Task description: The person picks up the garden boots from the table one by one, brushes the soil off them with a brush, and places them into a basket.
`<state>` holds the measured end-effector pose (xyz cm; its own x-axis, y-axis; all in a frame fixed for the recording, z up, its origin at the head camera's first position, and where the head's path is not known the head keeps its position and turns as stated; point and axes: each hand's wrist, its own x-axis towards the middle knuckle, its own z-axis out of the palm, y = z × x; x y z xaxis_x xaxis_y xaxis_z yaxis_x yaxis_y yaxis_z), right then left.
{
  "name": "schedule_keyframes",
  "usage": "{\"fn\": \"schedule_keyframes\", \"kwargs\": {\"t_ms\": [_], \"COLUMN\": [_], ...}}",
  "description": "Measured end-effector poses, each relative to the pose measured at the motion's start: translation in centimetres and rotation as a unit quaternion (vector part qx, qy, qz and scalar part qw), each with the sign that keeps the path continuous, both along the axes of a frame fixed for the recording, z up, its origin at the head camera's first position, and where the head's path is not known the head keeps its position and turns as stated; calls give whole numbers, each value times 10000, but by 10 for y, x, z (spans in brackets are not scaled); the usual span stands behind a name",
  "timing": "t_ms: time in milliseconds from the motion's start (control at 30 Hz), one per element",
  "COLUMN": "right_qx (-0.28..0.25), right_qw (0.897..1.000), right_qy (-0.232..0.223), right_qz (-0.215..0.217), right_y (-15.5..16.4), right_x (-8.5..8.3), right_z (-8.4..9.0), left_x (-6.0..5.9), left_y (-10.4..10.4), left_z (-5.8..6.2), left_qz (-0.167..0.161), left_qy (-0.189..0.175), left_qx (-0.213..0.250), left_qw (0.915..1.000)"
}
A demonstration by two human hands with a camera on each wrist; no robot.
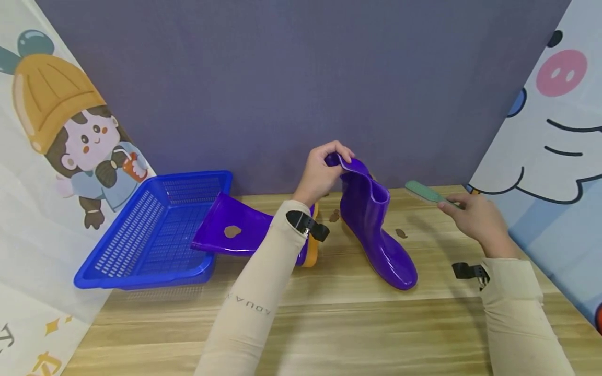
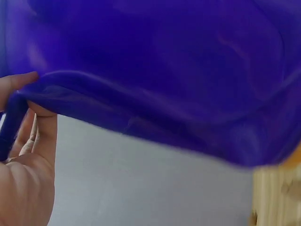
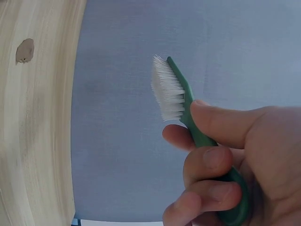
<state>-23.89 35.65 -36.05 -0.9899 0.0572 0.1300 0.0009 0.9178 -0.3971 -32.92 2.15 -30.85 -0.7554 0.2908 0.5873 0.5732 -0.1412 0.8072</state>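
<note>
While I stand at the counter (image 1: pixel 329 318), this is how things lie:
Left hand: my left hand (image 1: pixel 320 175) pinches the top rim of the upright purple boot (image 1: pixel 376 230), thumb inside, fingers (image 1: pixel 339 151) curled over the edge.
Upright boot: sole on the counter, toe pointing toward me and to the right.
Right hand: my right hand (image 1: pixel 475 216) grips a green brush (image 1: pixel 425 193), held in the air to the right of the boot, apart from it.
Head view only: a second purple boot (image 1: pixel 235 232) lies on its side with a brown spot, its shaft over the edge of the blue basket (image 1: pixel 141 235); brown smudges (image 1: pixel 401 233) on the counter.
Right wrist view only: the brush's white bristles (image 3: pixel 167 92), fingers (image 3: pixel 214 162) clenched round the handle.
Left wrist view: mostly blurred purple boot wall; my thumb (image 2: pixel 44 136) under the rim.
Hard to tell: my left forearm hides part of the lying boot.
</note>
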Motion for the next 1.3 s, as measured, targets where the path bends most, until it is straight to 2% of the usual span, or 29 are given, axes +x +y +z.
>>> {"fn": "schedule_keyframes", "kwargs": {"t_ms": [100,200,300,433,500,567,667,733,833,933,1000,1067,1200,1267,1300], "right_qx": [17,11,-1,-30,-23,-33,-34,-38,-37,-50,-50,-44,-19,-16,-19], "right_qw": [10000,9999,9999,10000,10000,10000,10000,10000,9999,10000,10000,10000,10000,10000,10000], "right_qy": [-48,-97,-129,-79,-40,-33,-64,-91,-117,-79,-34,27,79,71,64], "right_qz": [19,32,8,-16,-7,1,10,-5,-30,-22,-21,-18,-22,-18,-14], "right_y": [-1,-1,-1,0,1,1,1,2,3,3,2,1,-1,0,0], "right_x": [0,-1,0,2,2,3,2,2,2,2,3,3,3,3,3], "right_z": [1,1,1,1,2,3,4,4,4,4,5,4,3,3,3], "left_x": [-9,-14,-12,2,12,21,34,43,53,64,70,76,82,83,83], "left_y": [2,4,6,7,6,4,-1,-3,-5,-4,-2,1,1,1,0], "left_z": [-5,-9,-9,-6,-5,-6,-11,-16,-23,-28,-31,-34,-41,-43,-44], "left_qz": [630,1266,1863,2673,2871,2817,2375,2092,1923,2155,2293,2412,2397,2508,2590], "left_qy": [282,681,1117,1501,1444,1260,824,470,-106,-668,-888,-982,-1043,-1060,-1078], "left_qx": [-619,-1338,-1862,-2528,-2932,-3340,-3802,-3906,-3764,-3414,-3162,-2875,-2106,-1854,-1806], "left_qw": [9957,9805,9582,9177,9004,8906,8901,8953,9062,9125,9163,9217,9420,9442,9427]}}
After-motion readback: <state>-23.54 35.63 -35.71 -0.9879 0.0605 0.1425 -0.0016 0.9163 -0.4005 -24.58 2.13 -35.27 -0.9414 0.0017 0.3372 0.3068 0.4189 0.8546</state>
